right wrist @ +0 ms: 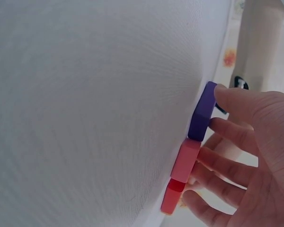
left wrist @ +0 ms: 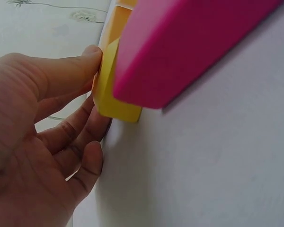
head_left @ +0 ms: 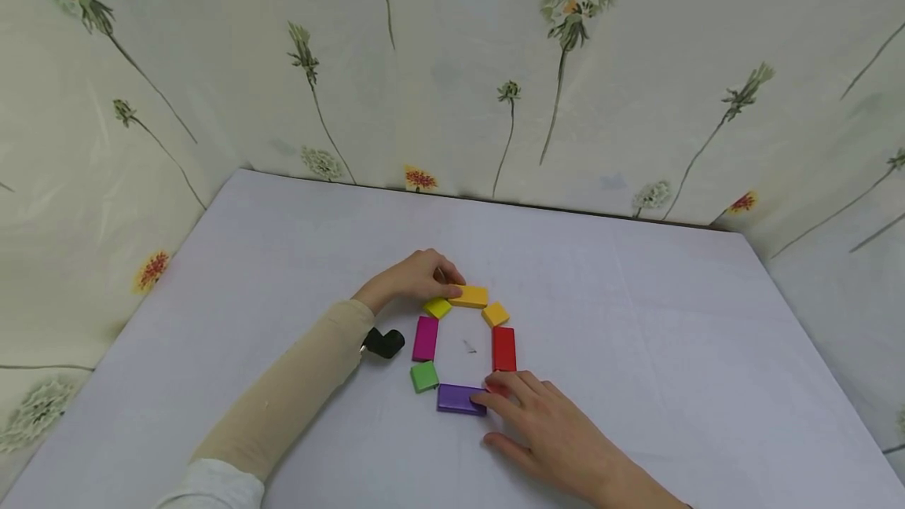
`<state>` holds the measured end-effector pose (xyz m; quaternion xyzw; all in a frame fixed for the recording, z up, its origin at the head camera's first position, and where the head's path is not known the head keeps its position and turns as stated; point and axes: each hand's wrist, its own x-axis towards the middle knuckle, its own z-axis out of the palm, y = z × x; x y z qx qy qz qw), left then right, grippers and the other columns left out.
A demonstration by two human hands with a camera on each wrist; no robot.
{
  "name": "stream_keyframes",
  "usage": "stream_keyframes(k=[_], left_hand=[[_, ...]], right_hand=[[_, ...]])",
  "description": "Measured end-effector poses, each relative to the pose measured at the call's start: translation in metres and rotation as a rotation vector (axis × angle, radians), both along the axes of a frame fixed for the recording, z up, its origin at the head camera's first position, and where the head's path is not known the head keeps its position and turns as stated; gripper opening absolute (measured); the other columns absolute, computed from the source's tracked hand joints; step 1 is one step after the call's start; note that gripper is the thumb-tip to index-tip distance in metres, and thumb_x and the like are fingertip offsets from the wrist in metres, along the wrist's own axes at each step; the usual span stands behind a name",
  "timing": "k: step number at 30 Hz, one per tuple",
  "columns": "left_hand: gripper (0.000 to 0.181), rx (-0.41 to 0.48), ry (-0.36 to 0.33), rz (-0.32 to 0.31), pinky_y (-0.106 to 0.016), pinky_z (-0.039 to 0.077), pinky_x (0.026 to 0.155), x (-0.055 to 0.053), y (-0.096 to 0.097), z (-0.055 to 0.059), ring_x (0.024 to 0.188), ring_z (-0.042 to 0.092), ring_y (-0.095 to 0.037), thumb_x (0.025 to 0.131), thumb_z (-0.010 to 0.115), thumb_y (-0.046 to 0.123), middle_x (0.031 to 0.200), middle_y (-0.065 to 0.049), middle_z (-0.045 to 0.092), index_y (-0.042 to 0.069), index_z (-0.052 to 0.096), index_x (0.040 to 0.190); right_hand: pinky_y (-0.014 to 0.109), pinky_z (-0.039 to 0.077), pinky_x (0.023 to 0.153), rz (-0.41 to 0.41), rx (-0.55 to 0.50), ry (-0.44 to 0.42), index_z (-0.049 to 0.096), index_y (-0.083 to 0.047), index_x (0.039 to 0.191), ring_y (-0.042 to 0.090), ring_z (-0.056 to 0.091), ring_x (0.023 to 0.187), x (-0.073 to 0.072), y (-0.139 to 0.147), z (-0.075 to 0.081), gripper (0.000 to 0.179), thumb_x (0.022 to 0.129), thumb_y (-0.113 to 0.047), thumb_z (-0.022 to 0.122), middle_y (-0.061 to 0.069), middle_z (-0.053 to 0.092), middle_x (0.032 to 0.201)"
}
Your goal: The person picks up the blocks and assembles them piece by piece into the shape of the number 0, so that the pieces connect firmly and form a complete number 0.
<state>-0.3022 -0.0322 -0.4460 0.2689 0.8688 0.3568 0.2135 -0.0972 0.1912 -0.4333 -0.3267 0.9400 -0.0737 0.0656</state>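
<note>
Small coloured blocks form a ring on the table. At its far side my left hand [head_left: 417, 275] pinches the left end of an oblong orange block [head_left: 472, 297] between thumb and fingers. Next to that hand sit a small yellow block [head_left: 437, 308] and an oblong magenta block [head_left: 426, 338], large in the left wrist view. My right hand [head_left: 547, 426] spreads loosely over the near right corner, fingertips at a purple oblong block [head_left: 456, 400] and a pinkish-red block [right wrist: 186, 160], which the fingers mostly cover in the head view.
A green square block [head_left: 424, 376] marks the near left corner; a red oblong [head_left: 504, 349] and a small orange block [head_left: 496, 314] line the right side. A black device [head_left: 385, 344] juts from the left wrist. Flower-patterned cloth [head_left: 452, 61] hangs behind the white table [head_left: 636, 320].
</note>
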Motion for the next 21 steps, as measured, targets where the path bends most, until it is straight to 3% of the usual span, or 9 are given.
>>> stream_keyframes(k=[13,21], left_hand=[[0.023,0.004,0.010,0.006,-0.025,0.049,0.080,0.0035,-0.0012,-0.0011,0.089,0.058,-0.017,0.092,0.070,0.023,0.100,0.001,0.067,0.010,0.074,0.111],[0.034,0.062,0.025,0.040,-0.029,0.050,0.084,0.0097,-0.0096,-0.0012,0.100,0.059,-0.017,0.097,0.059,0.037,0.110,0.003,0.066,0.014,0.069,0.121]], right_hand=[[0.041,0.048,0.092,0.005,0.001,-0.009,0.057,-0.028,0.135,0.016,0.045,0.118,-0.0015,0.0001,0.0005,0.048,0.092,-0.048,0.064,-0.002,0.050,0.134],[0.041,0.048,0.093,0.003,0.019,-0.017,0.057,-0.028,0.136,0.016,0.045,0.117,-0.0011,0.0003,0.0004,0.049,0.092,-0.050,0.062,-0.001,0.050,0.135]])
